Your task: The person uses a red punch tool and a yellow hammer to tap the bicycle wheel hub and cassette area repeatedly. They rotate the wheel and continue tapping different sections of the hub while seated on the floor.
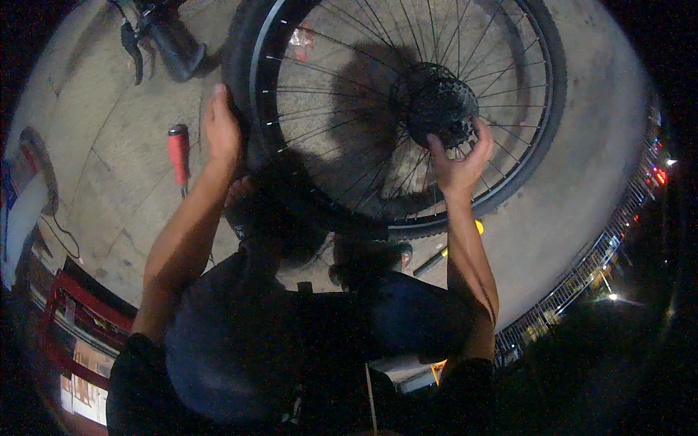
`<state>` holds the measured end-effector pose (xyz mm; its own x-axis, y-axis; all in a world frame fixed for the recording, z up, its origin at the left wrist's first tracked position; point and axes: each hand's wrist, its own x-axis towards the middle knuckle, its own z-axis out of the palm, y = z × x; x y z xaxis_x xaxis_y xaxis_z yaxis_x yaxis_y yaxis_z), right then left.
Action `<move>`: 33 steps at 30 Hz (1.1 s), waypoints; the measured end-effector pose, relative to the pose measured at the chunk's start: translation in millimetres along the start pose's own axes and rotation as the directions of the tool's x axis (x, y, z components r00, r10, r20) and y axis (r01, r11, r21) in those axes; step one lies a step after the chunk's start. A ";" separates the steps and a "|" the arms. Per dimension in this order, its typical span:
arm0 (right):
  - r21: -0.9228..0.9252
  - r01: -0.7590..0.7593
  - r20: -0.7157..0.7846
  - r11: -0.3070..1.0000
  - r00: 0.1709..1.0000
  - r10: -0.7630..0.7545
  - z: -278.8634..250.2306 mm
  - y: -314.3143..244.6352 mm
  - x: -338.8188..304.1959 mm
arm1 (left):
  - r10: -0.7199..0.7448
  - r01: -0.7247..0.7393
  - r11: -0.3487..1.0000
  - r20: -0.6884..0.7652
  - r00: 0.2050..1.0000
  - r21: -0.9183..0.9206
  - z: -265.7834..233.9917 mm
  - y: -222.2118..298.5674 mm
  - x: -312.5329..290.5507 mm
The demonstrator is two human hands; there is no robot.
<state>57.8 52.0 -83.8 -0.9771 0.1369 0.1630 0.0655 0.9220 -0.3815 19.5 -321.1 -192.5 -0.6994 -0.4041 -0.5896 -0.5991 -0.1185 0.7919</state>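
A bicycle wheel (263, 51) with a black tyre and thin spokes stands or leans before my knees; the pavement shows through it. At its hub is a dark cassette (435, 102) of stacked sprockets. My right hand (462, 166) reaches to the cassette's lower right edge, thumb on one side and curled fingers on the other. Along the tyre's left side lies my left hand (222, 134), its fingers stretched out and close together, with its thumb hidden. Just left of that hand, a red-handled tool (178, 154) with a thin metal shaft rests on the ground.
A black lever and a dark cylindrical part (174, 43) are at the upper left. A red and white scrap (300, 42) lies behind the spokes. Beside my right forearm is a yellow-ended black tool (478, 227). A red frame (54, 320) stands lower left; railings (560, 294) run along the right.
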 end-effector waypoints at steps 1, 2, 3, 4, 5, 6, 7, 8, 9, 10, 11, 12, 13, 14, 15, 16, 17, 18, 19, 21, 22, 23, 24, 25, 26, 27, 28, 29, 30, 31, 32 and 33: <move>-0.016 -0.013 0.000 1.000 1.000 0.013 -1.0 -0.8 -1.4 | -0.025 0.025 1.000 -0.009 1.000 0.017 0.2 1.7 -3.9; 0.001 -0.025 0.016 1.000 1.000 0.025 -2.7 -0.1 -0.7 | -0.045 0.045 0.998 -0.017 0.999 0.032 2.3 7.5 -8.3; 0.017 -0.037 0.031 0.999 0.999 0.037 -4.2 1.6 -0.8 | -0.048 0.048 0.999 0.000 0.999 0.011 2.8 8.0 -10.4; 0.032 -0.051 0.046 0.998 0.998 0.050 -7.2 3.2 -0.9 | -0.051 0.052 0.999 0.017 0.999 -0.010 3.0 7.6 -12.1; 0.014 -0.061 0.071 0.998 0.996 0.060 -11.4 2.9 0.6 | -0.048 0.049 0.998 0.032 0.998 -0.032 3.5 9.4 -12.1; -0.005 -0.071 0.097 0.997 0.993 0.071 -16.5 3.0 1.0 | -0.041 0.042 0.998 0.034 0.999 -0.046 4.5 7.5 -11.6; -0.024 -0.081 0.122 0.996 0.989 0.083 -22.1 4.8 1.5 | -0.033 0.036 0.998 0.035 0.999 -0.060 5.3 2.7 -11.3; -0.022 -0.073 0.124 0.997 0.989 0.075 -27.1 4.6 0.4 | -0.021 0.024 0.998 0.039 0.999 -0.065 4.8 3.2 -11.9; -0.024 -0.062 0.145 0.998 0.987 0.064 -32.9 5.2 1.3 | -0.058 0.064 0.991 0.052 0.997 -0.117 3.6 4.4 -12.0; -0.025 -0.049 0.168 0.998 0.984 0.052 -39.3 5.6 4.5 | -0.095 0.105 0.980 0.066 0.993 -0.168 2.6 6.1 -12.9; -0.019 -0.027 0.184 0.999 0.983 0.030 -42.9 7.5 8.7 | -0.120 0.134 0.965 0.077 0.990 -0.223 5.6 13.5 -15.6; -0.040 -0.038 0.176 0.998 0.983 0.044 -44.7 14.1 4.9 | -0.123 0.132 0.987 0.104 0.987 -0.090 7.7 29.3 -25.3; -0.018 -0.009 0.155 1.000 0.988 0.012 -46.6 21.3 5.0 | -0.139 0.147 0.985 0.094 0.986 -0.091 15.2 36.5 -29.5; 0.021 0.022 0.137 1.000 0.990 -0.025 -44.2 27.5 5.3 | -0.150 0.156 0.984 0.067 0.986 -0.087 18.4 41.8 -34.3; 0.055 0.055 0.117 0.997 0.991 -0.061 -44.5 31.8 7.2 | -0.163 0.166 0.982 0.043 0.986 -0.086 24.2 45.5 -36.7; 0.066 0.066 0.125 0.996 0.989 -0.074 -44.3 33.0 8.9 | -0.160 0.173 0.981 0.141 0.977 -0.089 4.2 16.9 -11.4; 0.082 0.072 0.137 0.994 0.987 -0.083 -41.0 35.2 8.0 | -0.141 0.154 0.985 0.145 0.979 -0.082 -1.6 10.7 -3.5; 0.097 0.084 0.148 0.992 0.984 -0.098 -39.5 38.6 8.8 | -0.121 0.134 0.988 0.149 0.981 -0.079 -4.7 8.2 -0.4; 0.141 0.140 0.112 0.980 0.981 -0.157 -39.4 43.7 10.0 | -0.102 0.115 0.991 0.152 0.983 -0.075 -7.6 5.2 1.7; 0.221 0.247 0.035 0.943 0.965 -0.261 -35.9 55.5 10.6 | -0.071 0.070 0.997 0.117 0.991 0.014 -9.5 0.9 2.5; 0.252 0.226 0.040 0.941 0.969 -0.243 -34.6 61.6 10.5 | -0.052 0.045 0.998 0.152 0.987 0.053 -9.8 2.9 0.1; 0.277 0.206 0.040 0.938 0.973 -0.226 -35.4 65.2 14.7 | -0.030 0.013 0.996 0.192 0.981 0.089 -8.3 8.7 1.3; 0.302 0.179 0.046 0.936 0.978 -0.201 -35.1 68.7 14.1 | -0.046 0.018 0.989 0.186 0.981 0.147 -10.4 8.2 4.5; 0.315 0.203 0.026 0.927 0.975 -0.222 -31.5 71.8 15.7 | -0.102 0.064 0.971 0.157 0.982 0.228 -11.7 9.2 8.9; 0.328 0.218 0.010 0.919 0.972 -0.234 -24.2 73.5 16.5 | -0.162 0.116 0.943 0.125 0.979 0.312 -13.9 10.1 12.0; 0.339 0.237 -0.009 0.910 0.969 -0.248 -22.6 71.7 18.6 | -0.217 0.168 0.906 0.086 0.972 0.389 -17.2 12.9 10.4; 0.387 0.188 0.035 0.903 0.975 -0.218 -24.8 67.5 20.5 | -0.037 -0.032 0.857 0.123 0.992 0.515 -24.5 -2.0 10.5; 0.374 0.219 0.049 0.901 0.966 -0.255 -25.5 65.6 14.4 | 0.141 -0.204 0.746 0.149 0.979 0.633 -35.8 -17.1 8.1; 0.380 0.269 0.034 0.885 0.952 -0.304 -24.4 57.4 18.2 | 0.282 -0.294 0.625 0.142 0.949 0.723 -72.9 -43.6 24.8; 0.346 0.316 0.002 0.883 0.941 -0.337 -17.7 57.0 27.2 | 0.268 -0.237 0.698 0.060 0.962 0.676 -60.2 -33.8 34.4; 0.420 0.292 0.002 0.859 0.946 -0.323 -13.4 56.0 27.5 | 0.257 -0.188 0.763 -0.023 0.966 0.619 -49.0 -19.7 42.8; 0.436 0.230 0.061 0.870 0.957 -0.283 -13.3 63.1 24.4 | -0.013 0.059 0.932 -0.129 0.992 0.358 4.5 -9.7 15.1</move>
<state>40.8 118.3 -91.9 -0.9661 -0.1520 0.2088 -0.2557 0.6758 -0.6913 13.0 -322.0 -209.8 -0.6354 -0.5164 -0.5741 -0.7388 0.1904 0.6465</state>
